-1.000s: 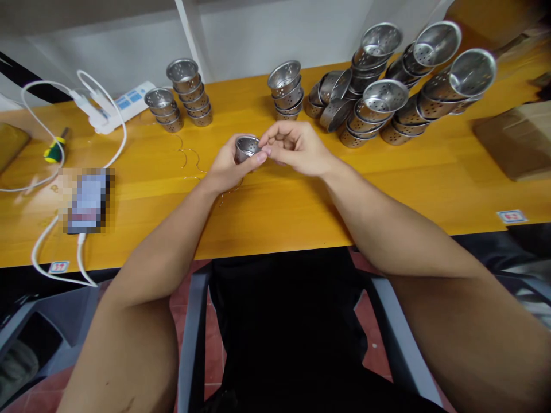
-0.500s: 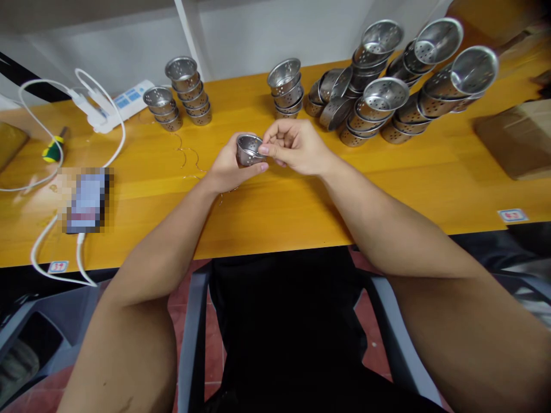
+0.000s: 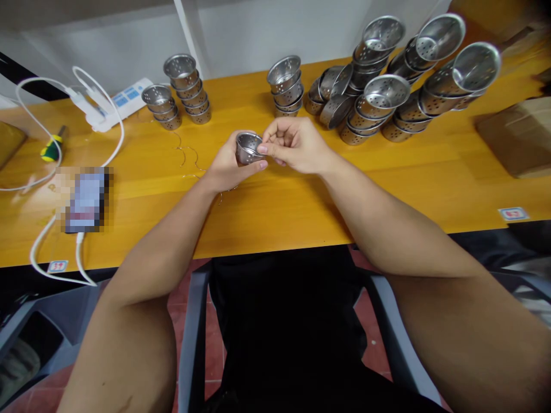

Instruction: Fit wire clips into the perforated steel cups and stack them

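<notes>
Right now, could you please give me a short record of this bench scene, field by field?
left hand: left hand holds a small perforated metal cup
right hand: right hand pinches at the cup's rim, fingers curled
surface: wooden bench
behind hands: short cup stack
right rear: leaning rows of nested cups
left rear: two cup stacks, power strip
left: white cable, screwdriver

Both forearms bare to above the elbow; no sleeves, watch, rings or gloves visible. Left hand (image 3: pixel 224 166) and right hand (image 3: pixel 297 146) bare. Dark black garment (image 3: pixel 284 321) over torso and lap.
</notes>
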`<state>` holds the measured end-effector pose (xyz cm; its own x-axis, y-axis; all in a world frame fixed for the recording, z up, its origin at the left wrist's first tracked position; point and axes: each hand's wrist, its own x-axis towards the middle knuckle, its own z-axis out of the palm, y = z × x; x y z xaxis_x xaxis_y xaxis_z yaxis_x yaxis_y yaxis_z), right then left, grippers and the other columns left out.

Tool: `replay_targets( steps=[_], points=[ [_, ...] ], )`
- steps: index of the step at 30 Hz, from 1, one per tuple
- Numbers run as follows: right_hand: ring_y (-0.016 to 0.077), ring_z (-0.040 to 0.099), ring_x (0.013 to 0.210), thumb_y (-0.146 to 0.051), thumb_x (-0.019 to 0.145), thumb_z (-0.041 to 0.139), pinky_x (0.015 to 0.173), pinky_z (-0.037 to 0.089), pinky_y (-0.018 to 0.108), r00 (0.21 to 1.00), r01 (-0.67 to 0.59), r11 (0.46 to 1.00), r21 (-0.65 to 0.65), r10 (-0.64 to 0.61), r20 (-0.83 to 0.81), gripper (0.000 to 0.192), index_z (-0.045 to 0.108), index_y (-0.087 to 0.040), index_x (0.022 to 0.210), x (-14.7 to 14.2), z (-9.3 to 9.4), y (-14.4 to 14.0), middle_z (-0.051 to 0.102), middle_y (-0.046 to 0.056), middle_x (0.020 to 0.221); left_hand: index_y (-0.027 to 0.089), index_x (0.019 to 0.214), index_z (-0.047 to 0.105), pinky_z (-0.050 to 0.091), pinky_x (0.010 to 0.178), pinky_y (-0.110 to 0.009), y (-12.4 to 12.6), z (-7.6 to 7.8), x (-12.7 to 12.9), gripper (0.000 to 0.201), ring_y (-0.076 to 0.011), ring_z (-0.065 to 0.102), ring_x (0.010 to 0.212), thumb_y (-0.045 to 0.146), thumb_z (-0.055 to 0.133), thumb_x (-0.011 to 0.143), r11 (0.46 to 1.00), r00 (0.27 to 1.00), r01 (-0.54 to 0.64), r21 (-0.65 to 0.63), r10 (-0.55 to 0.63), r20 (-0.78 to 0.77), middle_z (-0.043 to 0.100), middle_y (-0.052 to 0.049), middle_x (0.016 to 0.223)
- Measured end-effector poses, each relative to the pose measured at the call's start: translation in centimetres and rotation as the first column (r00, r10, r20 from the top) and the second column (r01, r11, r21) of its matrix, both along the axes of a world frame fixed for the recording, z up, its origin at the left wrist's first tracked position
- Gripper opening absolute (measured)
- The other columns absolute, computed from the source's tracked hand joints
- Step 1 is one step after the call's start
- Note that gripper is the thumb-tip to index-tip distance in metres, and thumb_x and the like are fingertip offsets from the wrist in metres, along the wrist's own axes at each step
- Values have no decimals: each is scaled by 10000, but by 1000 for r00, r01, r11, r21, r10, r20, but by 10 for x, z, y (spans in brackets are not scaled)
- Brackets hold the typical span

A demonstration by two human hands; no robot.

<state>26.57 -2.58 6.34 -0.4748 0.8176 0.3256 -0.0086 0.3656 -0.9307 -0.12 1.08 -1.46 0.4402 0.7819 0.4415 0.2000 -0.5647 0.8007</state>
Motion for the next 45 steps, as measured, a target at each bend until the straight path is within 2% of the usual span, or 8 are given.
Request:
replay_targets(
  steps=[8,21,26,30,33,37,42,45],
  points=[
    [181,529,585,-1007,788,1140,481,451,361,1000,-2,1000,-11,2,21,822,738,-319,990,1,-1,1,638,-30,716,310,1559,710,693,1344,-598,0,5,2,1009,-387,857,1419,873,1151,848,999,999,19,-42,-18,27,846,-95,1450],
    [194,564,655,-1020,835,1103,535,507,369,1000,-15,1000,12,15,27,810,754,-311,1012,2,-3,2,671,-8,783,323,1620,702,701,1336,-600,5,-2,-2,1063,-395,850,1444,942,1113,861,999,999,30,-12,-30,16,827,-114,1506],
    [229,681,825,-1016,782,1138,657,625,385,992,115,985,131,-121,34,889,780,-311,1188,5,-13,10,782,59,1080,320,1628,707,713,1340,-602,5,-6,1,1079,-388,860,1445,992,1081,871,1000,999,-17,21,16,47,823,-110,1492],
    [230,728,883,-1122,935,929,738,676,410,972,196,936,293,-226,69,898,793,-311,1295,7,-24,16,763,100,1325,307,1669,664,727,1341,-599,13,-16,-2,1157,-393,865,1469,1057,1030,869,995,996,-41,87,34,82,827,-137,1530],
    [266,769,973,-1134,1022,807,819,739,440,970,176,910,374,-225,92,865,821,-331,1344,8,-30,16,767,111,1388,313,1689,632,704,1375,-603,19,-21,-4,1163,-399,846,1532,1068,1008,887,992,997,-37,120,28,75,815,-140,1557],
    [293,779,1013,-1088,1046,830,911,789,506,974,124,894,430,-192,118,797,884,-360,1364,8,-34,13,797,129,1452,302,1661,625,729,1332,-580,17,-19,-1,1189,-387,871,1478,1113,981,868,991,993,-55,120,42,108,822,-147,1556],
    [301,809,1086,-1024,1143,774,987,774,518,975,73,873,483,-164,149,767,911,-314,1396,3,-37,10,808,138,1467,280,1605,656,753,1296,-596,11,-13,2,1165,-386,889,1437,1088,1022,851,990,991,-95,100,85,101,851,-150,1520],
    [324,830,1165,-1017,1163,750,1032,761,523,972,76,864,498,-175,155,773,909,-298,1395,1,-36,9,821,139,1470,315,1633,635,770,1267,-634,16,-17,1,1126,-375,884,1424,1090,984,895,988,992,-60,146,42,118,839,-133,1539]
  ],
)
